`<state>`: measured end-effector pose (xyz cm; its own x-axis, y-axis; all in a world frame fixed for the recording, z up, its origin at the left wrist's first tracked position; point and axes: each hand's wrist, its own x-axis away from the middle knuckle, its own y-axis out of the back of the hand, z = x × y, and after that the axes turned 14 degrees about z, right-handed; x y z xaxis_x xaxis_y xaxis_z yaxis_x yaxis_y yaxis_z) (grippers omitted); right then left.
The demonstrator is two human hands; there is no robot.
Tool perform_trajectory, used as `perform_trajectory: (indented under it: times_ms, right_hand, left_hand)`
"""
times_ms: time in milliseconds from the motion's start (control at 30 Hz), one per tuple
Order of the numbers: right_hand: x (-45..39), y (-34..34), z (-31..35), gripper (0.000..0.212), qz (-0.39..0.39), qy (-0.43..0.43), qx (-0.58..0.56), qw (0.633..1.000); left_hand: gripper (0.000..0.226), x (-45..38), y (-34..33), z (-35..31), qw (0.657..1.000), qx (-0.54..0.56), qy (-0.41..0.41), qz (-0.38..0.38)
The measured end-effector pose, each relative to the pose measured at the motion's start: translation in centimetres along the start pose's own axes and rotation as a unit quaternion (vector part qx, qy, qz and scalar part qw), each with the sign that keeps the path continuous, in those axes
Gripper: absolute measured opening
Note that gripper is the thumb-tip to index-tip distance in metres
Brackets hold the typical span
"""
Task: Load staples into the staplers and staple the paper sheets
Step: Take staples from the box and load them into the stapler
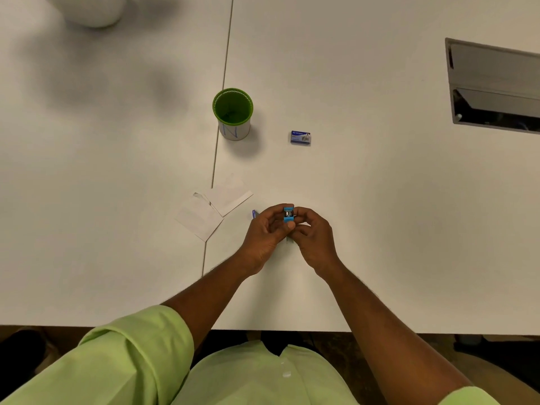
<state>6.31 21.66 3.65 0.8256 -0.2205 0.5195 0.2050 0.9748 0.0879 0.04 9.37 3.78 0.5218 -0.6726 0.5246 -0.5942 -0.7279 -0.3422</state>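
- Both hands hold 1 small blue stapler (288,214) above the table (380,200), near the middle of its near edge.
- The left hand (267,232) wraps the stapler from the left, fingers curled over its top and thumb at its lower end; the right hand (314,238) pinches it from the right with closed fingertips.
- The stapler faces the camera end-on; a metal part shows between its blue halves, so it looks open, though the view is too small to be sure.
- A thin grey sliver, perhaps a staple strip (290,239), shows just below the hands.
- The staple box (300,137) lies farther in toward the table's middle, well apart from the hands.
- 2 paper sheets (214,207) lie overlapping just left of the hands, across the table's seam; they look unstapled.
- A green cup (233,112) stands beyond the sheets, by the seam.
- A blue-violet tip (254,213) pokes out behind the left hand; what it is cannot be told.
- Step in hand, by my reading: loading this stapler.
- Next move calls for seating a strip squarely in the channel, closing the stapler, then bringing it to the sheets' edges.
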Motion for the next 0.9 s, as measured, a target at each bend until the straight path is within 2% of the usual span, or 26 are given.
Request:
perform_trajectory:
  times_ms: [267, 467, 700, 800, 900]
  right_hand:
    - [-0.1, 0.1, -0.4, 0.034, -0.010, 0.023, 0.026, 0.999]
    - [-0.3, 0.3, -0.4, 0.040, -0.011, 0.039, 0.004, 0.999]
    - [-0.5, 0.4, -0.7, 0.047, -0.010, 0.039, 0.043, 0.998]
    - [-0.7, 0.5, -0.9, 0.047, -0.012, 0.037, 0.066, 0.997]
    - [-0.9, 0.6, -1.2, 0.046, -0.048, 0.021, 0.103, 0.993]
  left_hand:
    - [0.041, 0.0, -0.1, 0.1, 1.000, -0.014, -0.026, -0.008]
    - [0.050, -0.1, 0.2, -0.2, 0.999, -0.010, -0.027, 0.023]
    - [0.054, -0.5, 0.8, -0.1, 0.999, -0.005, -0.015, 0.034]
    - [0.054, -0.7, 1.1, 0.1, 0.999, -0.023, -0.007, 0.032]
    - [0.056, -0.9, 1.5, 0.2, 0.996, -0.082, 0.011, 0.012]
